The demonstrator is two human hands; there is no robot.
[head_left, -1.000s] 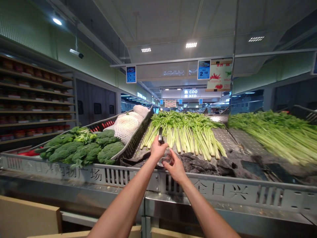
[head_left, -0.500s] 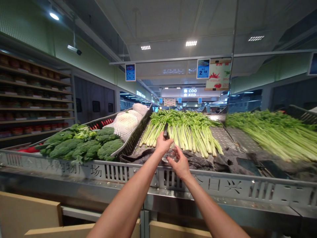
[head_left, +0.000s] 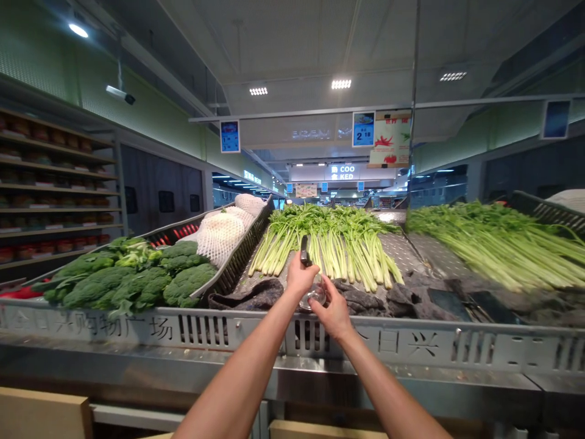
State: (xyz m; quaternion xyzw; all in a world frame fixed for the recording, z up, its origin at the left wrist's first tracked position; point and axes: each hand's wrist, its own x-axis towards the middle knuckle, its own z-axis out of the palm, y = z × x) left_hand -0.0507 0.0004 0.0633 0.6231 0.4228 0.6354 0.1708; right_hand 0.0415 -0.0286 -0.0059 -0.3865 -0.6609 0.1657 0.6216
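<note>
A clear spray bottle [head_left: 312,299] with a black spray head [head_left: 304,251] is held in front of me, over the front of the celery bin. My left hand [head_left: 300,277] is closed around its neck, just below the black head. Lower down, the fingers and thumb of my right hand [head_left: 333,310] curl around the clear body near its base. Behind the bottle lies a broad row of celery [head_left: 329,244], leaves to the back and stalks toward me. A dark crumpled cloth [head_left: 249,297] stretches along the front of the bin, partly behind my hands.
Broccoli [head_left: 137,280] and white net-wrapped produce [head_left: 222,235] fill the crate on the left. A grey slotted rail [head_left: 205,329] runs along the front edge. The mirror panel [head_left: 479,244] at right reflects the celery. Blue price signs [head_left: 364,129] hang overhead. Shelves of jars [head_left: 55,189] stand far left.
Both hands and the spray bottle have moved slightly right relative to the celery, keeping the same grip. My view has turned a little to the right.
</note>
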